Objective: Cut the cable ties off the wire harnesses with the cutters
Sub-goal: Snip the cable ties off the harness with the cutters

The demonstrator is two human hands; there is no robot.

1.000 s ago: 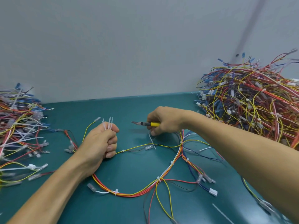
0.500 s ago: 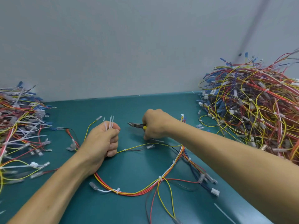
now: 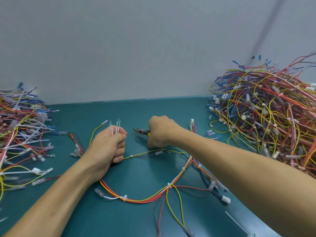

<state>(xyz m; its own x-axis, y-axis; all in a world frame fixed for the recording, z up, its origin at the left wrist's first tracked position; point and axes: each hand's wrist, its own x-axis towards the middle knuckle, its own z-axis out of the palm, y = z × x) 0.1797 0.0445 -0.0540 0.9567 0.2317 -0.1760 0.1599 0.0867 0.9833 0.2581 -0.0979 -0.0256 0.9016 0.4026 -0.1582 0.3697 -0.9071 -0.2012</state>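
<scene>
l hand (image 3: 106, 147) fisted on the table, gripping a bunch of white cut ties (image 3: 115, 128), ends poking up out of the fist. r hand (image 3: 160, 132) just right of it, curled round yellow-handled cutters (image 3: 141, 131), tip pointing at l hand, jaws look about closed w/ nothing in them. wire harness (image 3: 145, 200) looped on teal table (image 3: 136, 110) below & between both hands, partly under l wrist. ties on it uncut: bottom tie (image 3: 125, 197) at low point of loop, branch tie (image 3: 169, 184) where wires split. big harness pile (image 3: 265, 120) well right of r hand; smaller pile (image 3: 18, 134) left of l hand.
</scene>
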